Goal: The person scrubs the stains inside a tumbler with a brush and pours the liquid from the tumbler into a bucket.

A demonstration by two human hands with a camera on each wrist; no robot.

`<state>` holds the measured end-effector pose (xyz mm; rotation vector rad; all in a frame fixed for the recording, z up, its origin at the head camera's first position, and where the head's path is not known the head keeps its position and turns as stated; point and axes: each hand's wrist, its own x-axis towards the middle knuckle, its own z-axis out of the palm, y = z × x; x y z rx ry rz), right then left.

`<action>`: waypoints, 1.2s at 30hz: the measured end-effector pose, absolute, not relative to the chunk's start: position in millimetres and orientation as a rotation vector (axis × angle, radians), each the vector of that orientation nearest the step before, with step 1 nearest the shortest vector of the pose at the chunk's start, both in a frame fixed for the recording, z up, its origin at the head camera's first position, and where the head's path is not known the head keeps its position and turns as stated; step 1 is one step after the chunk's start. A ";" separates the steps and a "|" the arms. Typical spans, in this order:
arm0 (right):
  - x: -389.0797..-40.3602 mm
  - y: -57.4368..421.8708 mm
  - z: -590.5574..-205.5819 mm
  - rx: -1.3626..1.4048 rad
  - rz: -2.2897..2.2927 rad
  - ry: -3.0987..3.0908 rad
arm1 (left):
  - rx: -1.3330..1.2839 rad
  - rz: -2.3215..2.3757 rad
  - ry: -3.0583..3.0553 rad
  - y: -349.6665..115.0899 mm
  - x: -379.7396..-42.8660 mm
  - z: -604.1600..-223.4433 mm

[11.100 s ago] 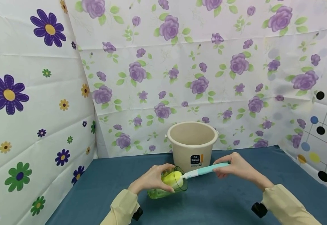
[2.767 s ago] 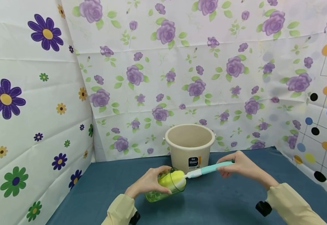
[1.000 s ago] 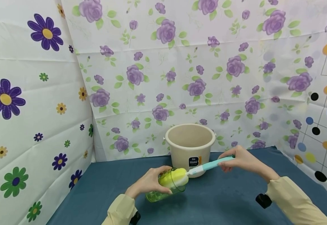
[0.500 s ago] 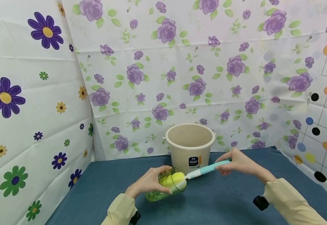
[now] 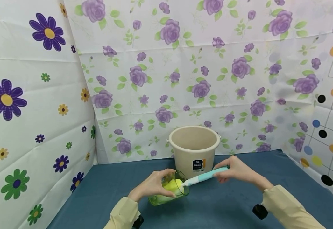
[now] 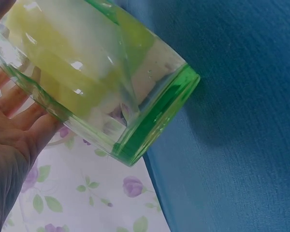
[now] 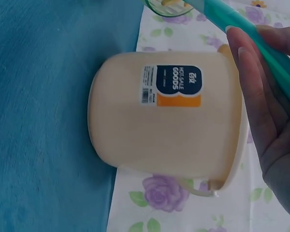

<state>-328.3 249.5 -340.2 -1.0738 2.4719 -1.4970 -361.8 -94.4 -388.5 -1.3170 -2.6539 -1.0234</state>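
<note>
My left hand [image 5: 154, 184] grips a clear green-tinted glass [image 6: 101, 82], tilted with its mouth toward the right. In my right hand [image 5: 236, 170] is the turquoise and white handle of a sponge cup brush [image 5: 209, 175], pinched between thumb and fingers near its end. The brush's yellow and white sponge head [image 5: 174, 186] sits inside the glass, seen through its wall in the left wrist view. The right wrist view shows the handle running past my fingertips toward the glass rim.
Behind the hands a beige bucket [image 5: 193, 156] with a label stands upright on the blue tablecloth [image 5: 120, 184]. Flowered sheets [image 5: 143, 95] hang at the back and left, and a dotted sheet [image 5: 327, 136] at the right.
Half a second to a second ago the sponge head stuck partly out of the glass mouth; now it is deeper inside. My right hand has moved left and slightly down. The left hand holds still.
</note>
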 end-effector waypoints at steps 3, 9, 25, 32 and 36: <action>-328.3 245.9 -342.0 -1.070 -1.516 2.474 | -1.327 -1.030 -2.644 -94.3 -361.7 -388.1; -319.2 237.3 -334.9 -1.047 -1.489 2.532 | -1.331 -1.032 -2.647 -93.8 -360.9 -386.8; -325.0 240.6 -340.0 -1.072 -1.456 2.500 | -1.313 -1.021 -2.659 -94.6 -360.9 -388.2; -325.2 243.9 -338.5 -1.099 -1.495 2.496 | -1.325 -1.027 -2.635 -94.7 -359.7 -387.0; -324.4 245.1 -334.9 -1.100 -1.486 2.531 | -1.334 -1.028 -2.627 -95.3 -359.9 -387.1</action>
